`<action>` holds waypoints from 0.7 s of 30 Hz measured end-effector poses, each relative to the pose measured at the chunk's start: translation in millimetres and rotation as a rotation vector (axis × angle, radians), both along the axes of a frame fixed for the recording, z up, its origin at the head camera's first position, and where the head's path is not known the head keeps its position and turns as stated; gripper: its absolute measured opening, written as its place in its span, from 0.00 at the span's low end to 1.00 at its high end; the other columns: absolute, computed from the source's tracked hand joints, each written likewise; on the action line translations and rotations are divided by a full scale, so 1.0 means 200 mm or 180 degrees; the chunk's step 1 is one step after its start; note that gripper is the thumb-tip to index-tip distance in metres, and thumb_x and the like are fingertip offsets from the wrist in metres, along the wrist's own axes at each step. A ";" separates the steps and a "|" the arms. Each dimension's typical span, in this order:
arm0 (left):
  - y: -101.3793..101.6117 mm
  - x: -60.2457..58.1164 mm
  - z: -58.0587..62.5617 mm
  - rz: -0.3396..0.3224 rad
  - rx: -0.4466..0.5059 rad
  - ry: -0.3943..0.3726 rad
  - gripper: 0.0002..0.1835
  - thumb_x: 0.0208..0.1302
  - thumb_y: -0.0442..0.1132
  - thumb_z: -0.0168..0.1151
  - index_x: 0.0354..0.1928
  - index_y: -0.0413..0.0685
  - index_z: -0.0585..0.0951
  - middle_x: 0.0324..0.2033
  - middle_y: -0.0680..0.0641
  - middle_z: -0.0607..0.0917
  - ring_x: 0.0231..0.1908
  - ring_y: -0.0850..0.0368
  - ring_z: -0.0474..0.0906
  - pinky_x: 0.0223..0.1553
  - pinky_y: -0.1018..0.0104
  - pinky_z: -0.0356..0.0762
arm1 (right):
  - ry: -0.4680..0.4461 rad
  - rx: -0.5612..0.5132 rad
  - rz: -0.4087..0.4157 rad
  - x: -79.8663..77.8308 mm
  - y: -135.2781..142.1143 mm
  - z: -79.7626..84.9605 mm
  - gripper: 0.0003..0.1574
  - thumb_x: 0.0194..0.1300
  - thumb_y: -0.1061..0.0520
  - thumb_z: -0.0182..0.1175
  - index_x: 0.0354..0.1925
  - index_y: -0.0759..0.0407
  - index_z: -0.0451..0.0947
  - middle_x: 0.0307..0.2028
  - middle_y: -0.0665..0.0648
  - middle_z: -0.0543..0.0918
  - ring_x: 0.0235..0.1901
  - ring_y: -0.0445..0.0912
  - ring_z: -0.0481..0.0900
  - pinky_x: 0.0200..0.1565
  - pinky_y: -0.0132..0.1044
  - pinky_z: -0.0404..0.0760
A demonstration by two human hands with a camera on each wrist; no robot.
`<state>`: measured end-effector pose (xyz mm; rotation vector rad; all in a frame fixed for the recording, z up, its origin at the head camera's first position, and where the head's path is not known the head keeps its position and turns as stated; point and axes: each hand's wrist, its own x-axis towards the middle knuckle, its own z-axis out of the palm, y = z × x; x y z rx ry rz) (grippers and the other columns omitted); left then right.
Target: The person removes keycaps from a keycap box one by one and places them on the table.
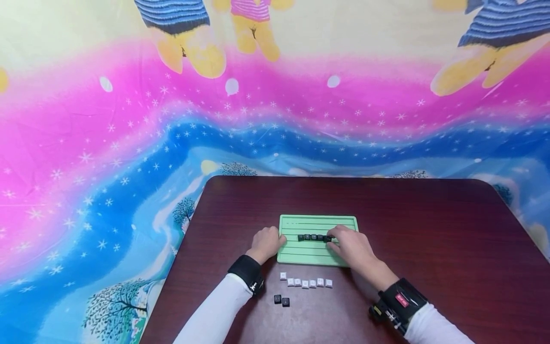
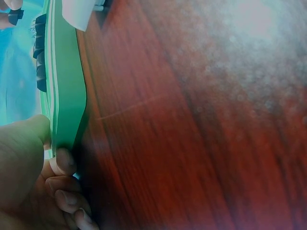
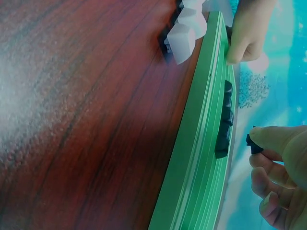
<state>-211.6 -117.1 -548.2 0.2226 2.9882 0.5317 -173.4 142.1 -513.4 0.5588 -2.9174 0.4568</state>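
A light green ridged tray [image 1: 309,256] lies on the table, with a row of black keycaps [image 1: 311,237] standing along one of its grooves. My left hand [image 1: 265,243] grips the tray's left edge, thumb on top and fingers curled at its side in the left wrist view. At the row's right end is my right hand [image 1: 354,246]. Between its thumb and index finger it pinches a black keycap [image 3: 254,145], seen in the right wrist view just off the end of the row. The other right fingers are loosely bent.
Several white keycaps [image 1: 305,284] lie in an uneven line in front of the tray. Closer to me sit two black keycaps [image 1: 281,300] side by side. The dark red wooden table [image 1: 429,229] meets a colourful printed cloth [image 1: 275,119] at its far edge.
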 end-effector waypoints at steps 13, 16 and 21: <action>-0.01 0.00 0.00 -0.0002 -0.0036 -0.0015 0.24 0.65 0.45 0.56 0.13 0.53 0.61 0.13 0.53 0.60 0.15 0.55 0.62 0.19 0.61 0.61 | 0.0108 0.0012 0.0151 0.05 -0.05 0.02 0.13 0.58 0.53 0.74 0.42 0.52 0.86 0.39 0.50 0.86 0.35 0.45 0.86 0.31 0.42 0.82; -0.01 0.00 -0.01 -0.0023 -0.0029 -0.0030 0.24 0.65 0.45 0.55 0.13 0.53 0.60 0.13 0.54 0.59 0.15 0.55 0.60 0.19 0.62 0.60 | 0.0071 0.0016 0.0168 0.06 -0.06 0.02 0.12 0.58 0.53 0.74 0.41 0.50 0.86 0.38 0.49 0.85 0.33 0.44 0.85 0.30 0.40 0.80; 0.00 0.00 -0.01 -0.0023 0.0005 -0.0010 0.23 0.65 0.44 0.55 0.13 0.53 0.60 0.13 0.53 0.59 0.15 0.55 0.61 0.19 0.61 0.60 | 0.0099 0.0010 0.0208 0.08 -0.07 0.01 0.10 0.57 0.52 0.74 0.39 0.48 0.85 0.36 0.47 0.84 0.32 0.43 0.84 0.29 0.39 0.79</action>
